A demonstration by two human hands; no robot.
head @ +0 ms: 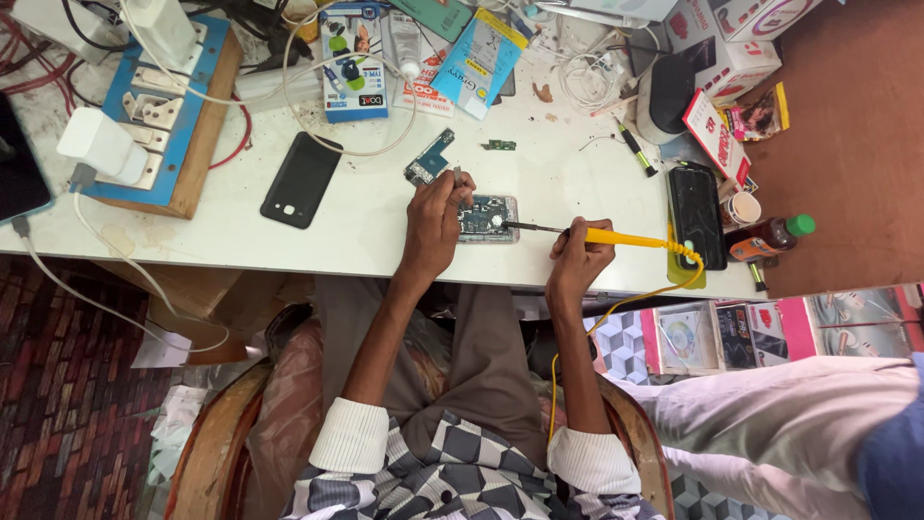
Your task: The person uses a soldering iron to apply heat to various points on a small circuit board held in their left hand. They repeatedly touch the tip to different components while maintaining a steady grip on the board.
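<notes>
An opened phone (489, 219) with its circuit board showing lies near the front edge of the white worktable (366, 207). My left hand (432, 223) rests on the phone's left end and pinches a thin metal tool above it. My right hand (577, 258) grips a yellow-handled soldering iron (616, 236), and its dark tip reaches left onto the phone's board. The iron's yellow cord runs off the table's edge to the right and down. A small blue circuit board (429, 157) lies just behind my left hand.
A black phone back cover (301, 179) lies left of centre. A blue socket board (159, 106) with white chargers sits at far left. A black phone (697, 214), bottle (770, 234), boxes and packets crowd the right and back. Another person's white-clad leg (770, 404) is at lower right.
</notes>
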